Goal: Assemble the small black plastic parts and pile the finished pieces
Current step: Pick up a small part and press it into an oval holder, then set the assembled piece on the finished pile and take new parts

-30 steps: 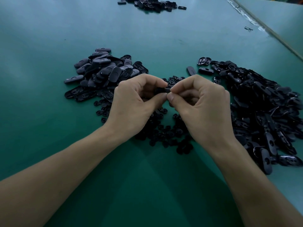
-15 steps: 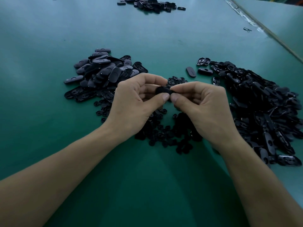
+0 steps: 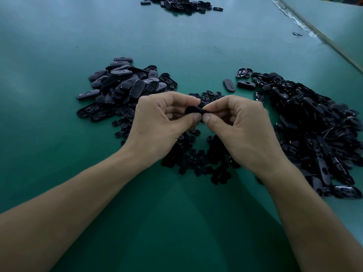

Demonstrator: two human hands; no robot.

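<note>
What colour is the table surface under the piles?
Plain dark green table surface, seen best in the head view.

Looks like small assembly workshop, piecework bench. Wide green table (image 3: 59,46). Heap of closed black ovals (image 3: 121,83) left of fingers (image 3: 182,99), bigger heap of open shells (image 3: 314,124) to right, small clips (image 3: 196,160) beneath, another heap (image 3: 182,3) far beyond. Handwork: black piece (image 3: 193,110) pinched between bare fingers of both hands.

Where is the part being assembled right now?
Head view, centre: the part is pinched between the left hand and right hand, above the small-clip pile.
</note>
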